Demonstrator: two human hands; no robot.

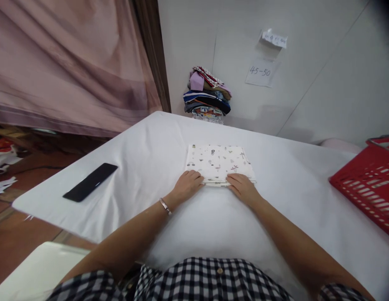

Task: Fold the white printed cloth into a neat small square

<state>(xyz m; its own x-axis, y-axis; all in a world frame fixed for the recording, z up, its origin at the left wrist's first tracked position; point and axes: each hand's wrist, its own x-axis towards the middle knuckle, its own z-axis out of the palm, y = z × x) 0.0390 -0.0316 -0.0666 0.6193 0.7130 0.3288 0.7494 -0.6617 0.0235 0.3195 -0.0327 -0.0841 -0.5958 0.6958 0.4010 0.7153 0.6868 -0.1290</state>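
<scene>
Cloth [217, 161] is lying folded on the white tabletop [144, 144], the left grip [188, 184] and right grip [243, 188] resting along its near edge; whether either is pinching, I cannot tell. Seemingly light and soft, it is probably needing support near both front corners.

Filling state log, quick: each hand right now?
Left hand: on the folded cloth, near edge; grip can't be told.
Right hand: same edge, farther right; grip can't be told.

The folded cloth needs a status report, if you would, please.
Left hand, right hand on near edge of folded cloth. Cloth lying flat, print showing. Black slab left, red basket right, both apart from it.
</scene>
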